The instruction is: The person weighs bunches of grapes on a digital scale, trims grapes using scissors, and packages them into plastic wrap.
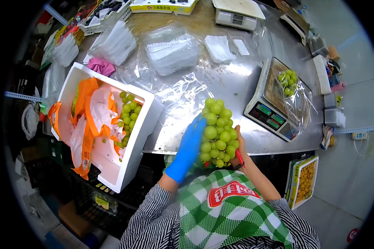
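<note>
A large bunch of green grapes (218, 133) is held up in front of my apron, at the table's front edge. My left hand (189, 143), in a blue glove, presses along the bunch's left side with its fingers pointing up. On the other side my bare right hand (242, 146) cups the grapes, its fingers partly hidden behind them. A red tool handle (239, 158) shows at the right palm; the rest of the tool is hidden. To the left, a white foam box (149, 120) holds more green grapes (129, 114) and torn orange-and-white wrapping (87, 124).
At right stands a digital scale (266, 114) with bagged grapes (287, 83) on its pan. Clear plastic trays (172, 50), foam netting (218, 47) and clear film (187, 93) lie on the metal table (232, 87). A second scale (237, 14) is at the back.
</note>
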{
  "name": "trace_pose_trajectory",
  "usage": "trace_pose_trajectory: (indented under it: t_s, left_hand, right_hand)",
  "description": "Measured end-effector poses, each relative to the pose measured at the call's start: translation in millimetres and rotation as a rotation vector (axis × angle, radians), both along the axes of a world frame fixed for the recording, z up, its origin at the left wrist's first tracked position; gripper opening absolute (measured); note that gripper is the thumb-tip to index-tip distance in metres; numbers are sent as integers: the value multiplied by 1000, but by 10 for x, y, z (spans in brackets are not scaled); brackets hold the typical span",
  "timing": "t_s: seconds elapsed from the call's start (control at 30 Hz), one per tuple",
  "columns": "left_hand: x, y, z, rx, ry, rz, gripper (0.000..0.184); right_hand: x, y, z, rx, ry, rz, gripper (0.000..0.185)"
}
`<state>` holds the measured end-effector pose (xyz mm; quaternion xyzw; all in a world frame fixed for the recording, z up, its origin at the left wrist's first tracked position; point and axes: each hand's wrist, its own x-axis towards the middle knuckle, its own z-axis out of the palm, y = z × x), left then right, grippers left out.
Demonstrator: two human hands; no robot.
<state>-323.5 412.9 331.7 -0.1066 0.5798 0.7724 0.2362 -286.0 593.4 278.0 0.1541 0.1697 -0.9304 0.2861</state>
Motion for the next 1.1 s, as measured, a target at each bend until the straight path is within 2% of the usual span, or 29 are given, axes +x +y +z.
trace_pose_trajectory:
  t_s: [0.03,0.13,0.23,0.27,0.37,0.4,0.53,0.67,0.9,1.03,1.1]
  left_hand:
    - [6,24,47,-130,58,-27,61]
    - [30,116,127,-308,218,35,59]
    - [34,197,571,-454,210,95,59]
    - [63,198,538,-534,374,153,66]
    - [206,226,678,-809,761,147,64]
    - [258,290,771,-875,884,240,60]
    - [373,385,854,-1201,888,93,35]
    - [322,474,848,-1271,808,121,27]
    - [297,589,828,-1034,600,226,25]
    - [307,683,734,-1032,610,340,22]
    - [319,680,650,-1125,690,357,21]
  right_hand:
    - [35,23,-32,-8,13,-9,76]
    - [52,140,-117,-74,81,13,76]
    - [0,129,-36,11,123,-6,72]
    - [-64,118,48,-4,121,0,68]
    - [-170,70,69,-10,166,-56,67]
    - [-225,52,155,-15,198,-65,71]
    - [-415,23,278,92,349,-166,82]
    - [-482,60,302,211,379,-257,82]
    - [-473,137,335,202,392,-314,86]
    - [-450,159,394,274,426,-310,85]
    - [-453,159,350,300,468,-302,85]
